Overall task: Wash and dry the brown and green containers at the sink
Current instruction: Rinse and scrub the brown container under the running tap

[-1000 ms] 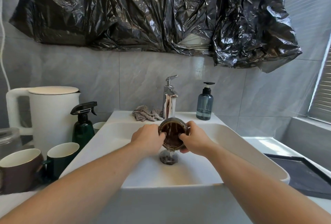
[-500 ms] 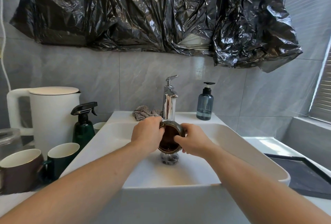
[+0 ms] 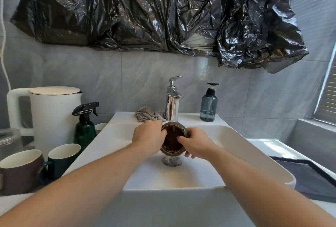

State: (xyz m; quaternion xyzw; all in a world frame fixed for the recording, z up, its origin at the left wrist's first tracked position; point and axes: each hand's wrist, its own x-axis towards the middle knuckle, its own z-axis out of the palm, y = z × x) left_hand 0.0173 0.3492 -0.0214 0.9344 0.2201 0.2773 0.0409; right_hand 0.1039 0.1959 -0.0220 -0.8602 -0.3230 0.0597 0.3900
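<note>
2 hands on it: your left hand (image 3: pixel 148 138) grips the brown container (image 3: pixel 172 140) just under the faucet (image 3: pixel 171 99), right hand (image 3: pixel 195 145) fingers curl inside. Wet glaze could slip and chip against the sink (image 3: pixel 245 146).

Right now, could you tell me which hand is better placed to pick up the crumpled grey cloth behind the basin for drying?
Probably the left hand: the crumpled grey cloth lies just beyond it, left of the chrome tap. The right hand would have to cross the round brown bowl that both hold.
</note>
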